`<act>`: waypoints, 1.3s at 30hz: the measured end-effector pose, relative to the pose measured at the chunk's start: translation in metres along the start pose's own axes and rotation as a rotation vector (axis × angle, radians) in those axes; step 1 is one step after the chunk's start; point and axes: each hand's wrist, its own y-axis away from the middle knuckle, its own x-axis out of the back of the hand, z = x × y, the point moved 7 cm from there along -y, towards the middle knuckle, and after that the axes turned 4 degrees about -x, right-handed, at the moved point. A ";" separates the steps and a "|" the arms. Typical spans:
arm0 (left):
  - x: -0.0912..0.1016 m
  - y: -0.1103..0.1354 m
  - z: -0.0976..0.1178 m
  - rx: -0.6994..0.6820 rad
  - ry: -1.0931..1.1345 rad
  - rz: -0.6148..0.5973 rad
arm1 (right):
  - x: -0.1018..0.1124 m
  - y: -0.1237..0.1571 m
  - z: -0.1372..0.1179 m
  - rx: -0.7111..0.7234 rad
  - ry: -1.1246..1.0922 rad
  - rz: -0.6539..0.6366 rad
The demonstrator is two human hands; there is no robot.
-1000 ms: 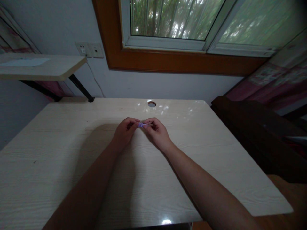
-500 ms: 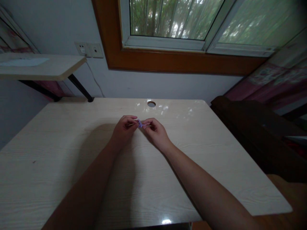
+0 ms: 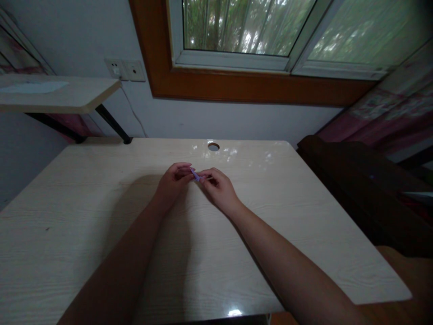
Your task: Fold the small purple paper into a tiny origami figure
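Observation:
Over the middle of the desk, my two hands meet around a small purple folded piece, thin like paper or ribbon; its exact kind is too small to tell. My left hand is closed, with thumb and fingertips at the left side of the purple piece. From the other side, my right hand pinches its right end between thumb and fingers. A short pale, thin strip shows within the right hand's fingers. Parts of the piece are hidden behind the fingertips.
The pale wood-grain desk has a round cable hole near its back edge. A raised shelf on black legs stands at back left. A window is behind, and dark furniture stands at right.
The purple piece now slants further toward the left hand. My left fingers have shifted slightly left, and the thin line that showed between them is out of sight. My right hand has barely moved.

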 end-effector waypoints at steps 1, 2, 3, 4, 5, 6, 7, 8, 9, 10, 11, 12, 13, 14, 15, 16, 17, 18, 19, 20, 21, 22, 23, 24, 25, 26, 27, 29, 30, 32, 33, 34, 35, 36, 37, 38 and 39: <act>0.000 0.000 -0.001 0.000 -0.015 -0.007 | 0.001 0.000 -0.001 0.004 0.007 0.000; -0.001 -0.001 -0.001 0.001 -0.035 -0.012 | 0.001 0.000 -0.001 0.007 0.011 0.001; -0.001 -0.001 -0.002 0.002 -0.060 -0.016 | 0.001 0.000 -0.001 0.009 0.014 0.002; -0.001 -0.001 -0.002 0.005 -0.091 -0.022 | 0.001 -0.001 -0.001 0.009 0.018 0.002; -0.001 0.000 -0.002 0.005 -0.125 -0.027 | 0.001 -0.001 -0.001 0.009 0.022 0.004; -0.001 0.000 -0.002 0.000 -0.160 -0.033 | 0.001 -0.001 -0.001 0.011 0.027 0.009; -0.001 0.000 -0.001 -0.014 -0.189 -0.042 | 0.001 -0.001 -0.001 0.012 0.031 0.016; -0.001 0.000 0.000 -0.036 -0.209 -0.052 | 0.001 -0.001 -0.002 0.014 0.036 0.025; -0.001 -0.001 0.002 -0.063 -0.223 -0.061 | 0.002 -0.001 -0.002 0.016 0.043 0.036; -0.001 -0.001 0.003 -0.094 -0.234 -0.064 | 0.002 -0.001 -0.003 0.019 0.051 0.046; -0.002 -0.001 0.004 -0.121 -0.248 -0.068 | 0.003 0.000 -0.003 0.023 0.061 0.054; -0.002 -0.001 0.006 -0.145 -0.264 -0.072 | 0.003 0.000 -0.004 0.027 0.073 0.058; -0.002 -0.001 0.007 -0.167 -0.284 -0.072 | 0.004 0.000 -0.005 0.033 0.084 0.060; -0.002 -0.001 0.008 -0.189 -0.304 -0.068 | 0.004 0.000 -0.005 0.038 0.095 0.059; -0.002 -0.001 0.010 -0.210 -0.325 -0.061 | 0.004 0.001 -0.006 0.041 0.105 0.059; -0.002 -0.001 0.011 -0.227 -0.346 -0.052 | 0.004 0.001 -0.006 0.042 0.114 0.060; -0.003 0.000 0.012 -0.238 -0.364 -0.047 | 0.005 0.001 -0.007 0.043 0.123 0.062; -0.003 0.000 0.013 -0.245 -0.379 -0.042 | 0.005 0.001 -0.007 0.043 0.132 0.063; -0.003 0.000 0.014 -0.247 -0.391 -0.039 | 0.005 0.001 -0.008 0.044 0.143 0.065; -0.003 0.001 0.014 -0.248 -0.398 -0.031 | 0.005 0.001 -0.008 0.047 0.152 0.066; -0.002 0.001 0.015 -0.248 -0.400 -0.019 | 0.005 0.001 -0.009 0.051 0.162 0.065; -0.001 0.001 0.015 -0.247 -0.398 -0.005 | 0.005 0.001 -0.010 0.056 0.171 0.061; 0.000 0.001 0.016 -0.242 -0.395 0.007 | 0.005 0.001 -0.010 0.061 0.179 0.059; 0.001 0.001 0.015 -0.228 -0.393 0.011 | 0.005 0.002 -0.010 0.065 0.187 0.055; 0.001 0.001 0.014 -0.203 -0.390 0.003 | 0.004 0.002 -0.011 0.068 0.195 0.052; 0.001 0.001 0.011 -0.164 -0.383 -0.014 | 0.004 0.002 -0.011 0.070 0.203 0.047; 0.000 0.001 0.008 -0.118 -0.374 -0.033 | 0.004 0.002 -0.010 0.070 0.211 0.044; -0.001 0.002 0.004 -0.040 -0.337 -0.056 | 0.003 0.002 -0.009 0.069 0.221 0.043; -0.001 0.003 0.003 -0.017 -0.312 -0.059 | 0.003 0.002 -0.008 0.068 0.223 0.046; -0.002 0.004 0.003 -0.001 -0.275 -0.053 | 0.004 0.001 -0.006 0.066 0.228 0.059; -0.002 0.004 0.004 0.002 -0.261 -0.050 | 0.004 0.001 -0.006 0.065 0.233 0.067; -0.003 0.005 0.004 0.004 -0.249 -0.047 | 0.005 0.001 -0.005 0.065 0.241 0.074; -0.003 0.005 0.005 0.006 -0.238 -0.046 | 0.005 0.001 -0.005 0.064 0.250 0.080; -0.004 0.005 0.006 0.005 -0.226 -0.046 | 0.005 0.001 -0.005 0.064 0.258 0.085; -0.004 0.006 0.007 0.002 -0.211 -0.047 | 0.005 0.001 -0.006 0.065 0.263 0.088; -0.004 0.006 0.008 0.000 -0.194 -0.050 | 0.006 0.001 -0.006 0.069 0.265 0.089; -0.005 0.007 0.009 -0.001 -0.177 -0.058 | 0.005 0.001 -0.007 0.072 0.265 0.088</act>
